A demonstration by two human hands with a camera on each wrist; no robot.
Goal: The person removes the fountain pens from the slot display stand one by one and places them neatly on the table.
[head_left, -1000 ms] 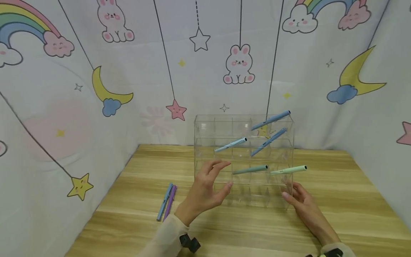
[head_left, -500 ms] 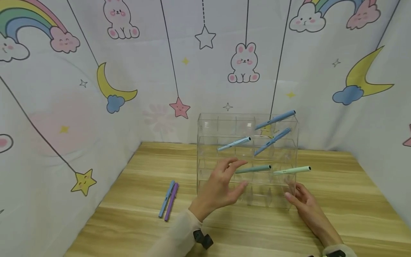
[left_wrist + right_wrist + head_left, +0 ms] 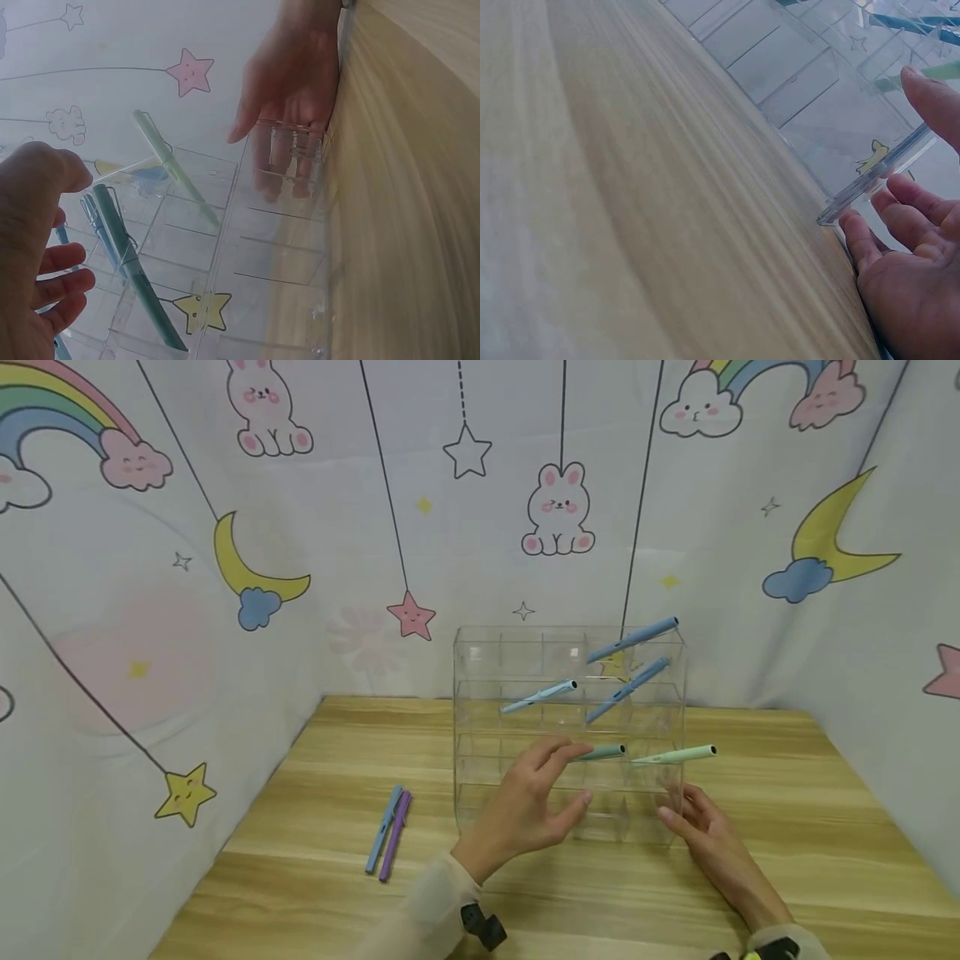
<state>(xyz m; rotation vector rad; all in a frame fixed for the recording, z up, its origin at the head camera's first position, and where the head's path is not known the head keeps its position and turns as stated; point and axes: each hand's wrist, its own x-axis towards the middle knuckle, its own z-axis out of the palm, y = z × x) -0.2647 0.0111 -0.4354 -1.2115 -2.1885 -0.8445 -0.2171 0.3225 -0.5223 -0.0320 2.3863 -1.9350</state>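
A clear acrylic pen rack (image 3: 480, 743) with rows of square compartments stands upright on the table. My left hand (image 3: 525, 802) is in front of it, thumb and fingers spread apart, holding nothing. Its index finger overlaps the dark green pen (image 3: 606, 751) in the head view; in the left wrist view the thumb is close to the capped end of that pen (image 3: 124, 240). Low on the right side, my right hand (image 3: 708, 831) holds the rack's edge, thumb at the front and fingers on the outer side (image 3: 907, 214). A pale green pen (image 3: 678, 756) sticks out above it.
Two blue pens (image 3: 637, 639) (image 3: 628, 691) and a light blue pen (image 3: 540, 697) slant out of the upper compartments. Left of the rack, a blue pen (image 3: 383, 829) and a purple pen (image 3: 395, 837) lie on the wooden table (image 3: 300, 843). A printed curtain (image 3: 360, 527) hangs behind.
My left hand has moved right across the rack's front, from left of the dark green pen to overlapping it. My right hand stays at the rack's edge.
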